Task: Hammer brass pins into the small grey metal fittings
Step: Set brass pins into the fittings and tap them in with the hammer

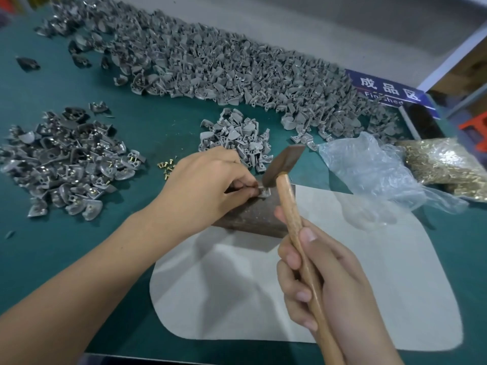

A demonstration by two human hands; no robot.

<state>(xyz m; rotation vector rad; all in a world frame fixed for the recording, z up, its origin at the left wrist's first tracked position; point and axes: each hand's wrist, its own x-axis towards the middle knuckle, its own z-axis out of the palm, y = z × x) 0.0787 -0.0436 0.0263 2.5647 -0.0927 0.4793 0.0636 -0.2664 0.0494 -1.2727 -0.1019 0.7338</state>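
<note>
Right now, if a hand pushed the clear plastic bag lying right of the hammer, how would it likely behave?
The clear plastic bag looks thin and crumpled, so it would probably crumple and fold rather than slide as one piece. It seems very light. One edge drapes over the pale mat, so a push may drag it across that.

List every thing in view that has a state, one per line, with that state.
Left hand: pinches a fitting on the block.
Fitting: lies on the block, under the hammer head.
Right hand: grips the hammer handle.
Hammer: head just above the fitting.
Block: rests partly on the grey mat.
Loose pins: scattered on the table.
Plastic bag: open, crumpled.
Left pile: fittings with brass pins in.
</note>
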